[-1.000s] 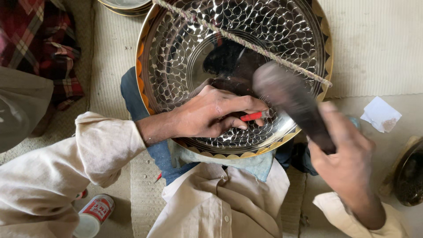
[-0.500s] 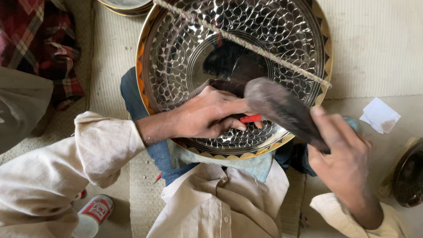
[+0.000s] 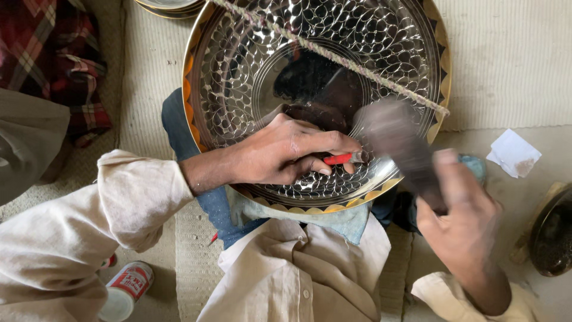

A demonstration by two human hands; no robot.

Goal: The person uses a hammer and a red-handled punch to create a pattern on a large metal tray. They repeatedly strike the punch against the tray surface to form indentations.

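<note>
Chasing work is the step in hand, I judge: left hand (image 3: pixel 280 152) pinches a red-handled punch (image 3: pixel 345 158) against the patterned metal tray (image 3: pixel 238 77) at frame centre, right hand (image 3: pixel 462 220) grips a blurred mallet (image 3: pixel 396 140) beside it; squarely meeting the punch matters next.

Pale woven floor mat (image 3: pixel 512 53) under soft daylight, plaid cloth (image 3: pixel 53 53) aside

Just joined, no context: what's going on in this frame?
A person is working on a large shiny metal plate with a hammered pattern, propped on their lap. The left hand rests on the plate, pinching a small red-handled punch against its surface. The right hand grips a dark mallet, blurred by motion, its head right beside the punch. A can lies on the floor.
</note>
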